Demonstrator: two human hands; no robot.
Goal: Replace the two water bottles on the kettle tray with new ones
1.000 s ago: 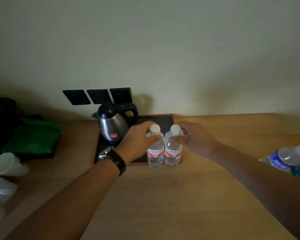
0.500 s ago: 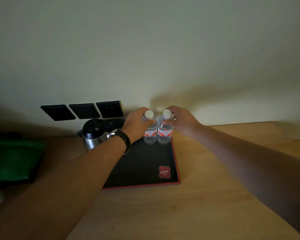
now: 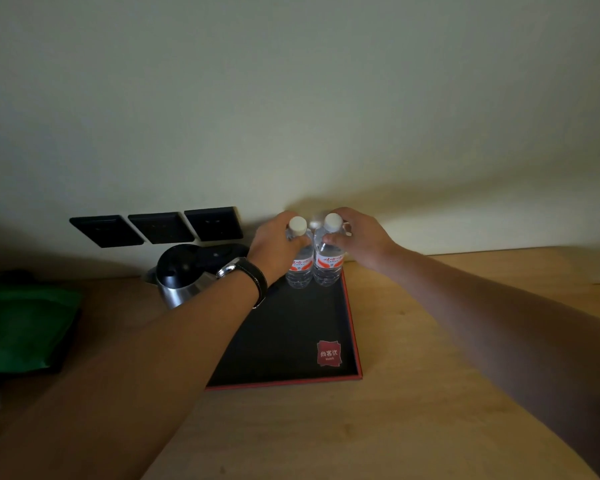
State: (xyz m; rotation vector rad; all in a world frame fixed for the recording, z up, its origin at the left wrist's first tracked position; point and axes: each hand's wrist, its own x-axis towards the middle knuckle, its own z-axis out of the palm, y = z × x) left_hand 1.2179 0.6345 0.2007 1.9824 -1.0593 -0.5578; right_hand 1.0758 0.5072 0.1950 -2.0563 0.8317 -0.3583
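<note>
Two small clear water bottles with white caps and red-and-white labels stand upright side by side at the far right corner of the black kettle tray [image 3: 291, 341], which has a red rim. My left hand [image 3: 274, 245] grips the left bottle [image 3: 300, 266] near its neck. My right hand [image 3: 359, 239] grips the right bottle [image 3: 328, 265] the same way. A steel kettle [image 3: 181, 277] with a black lid sits at the tray's far left, partly hidden behind my left wrist and its watch.
The tray lies on a wooden counter [image 3: 430, 393] against a pale wall. Three black wall sockets [image 3: 156, 227] sit above the kettle. A green bag [image 3: 21, 330] lies at the left edge.
Both hands carried the bottles from the tray's near edge to its far right corner by the wall. My view moved closer, so the bottles at the counter's right edge left the view.
</note>
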